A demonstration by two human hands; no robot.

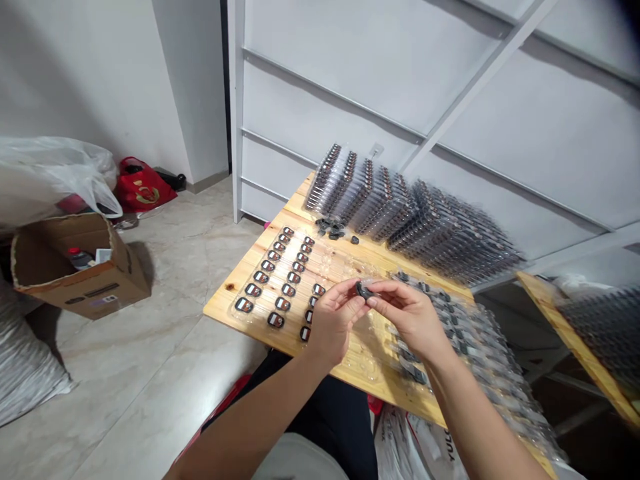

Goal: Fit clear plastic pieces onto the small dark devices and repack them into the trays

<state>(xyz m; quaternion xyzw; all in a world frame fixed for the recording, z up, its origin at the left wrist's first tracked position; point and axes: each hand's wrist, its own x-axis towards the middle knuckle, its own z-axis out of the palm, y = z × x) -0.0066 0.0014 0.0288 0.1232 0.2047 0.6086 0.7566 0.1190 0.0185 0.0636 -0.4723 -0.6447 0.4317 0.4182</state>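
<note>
A small black oval plastic piece (364, 291) is pinched between both of my hands, above the wooden table (225, 308). My left hand (336, 319) grips its left side with thumb and fingertips. From the other side, my right hand (406, 312) holds it the same way. Below and left lies a clear plastic tray (263, 298) with rows of small black oval devices (283, 304) bearing white and reddish-brown faces. Part of the tray is hidden under my hands. To the right, dark pieces (414, 371) sit in more clear trays.
Stacks of filled clear trays (370, 190) line the table's back edge by the white partition (320, 80). Loose black pieces (330, 229) lie in front of them. On the floor at left stand an open cardboard box (80, 280) and a red bag (145, 188).
</note>
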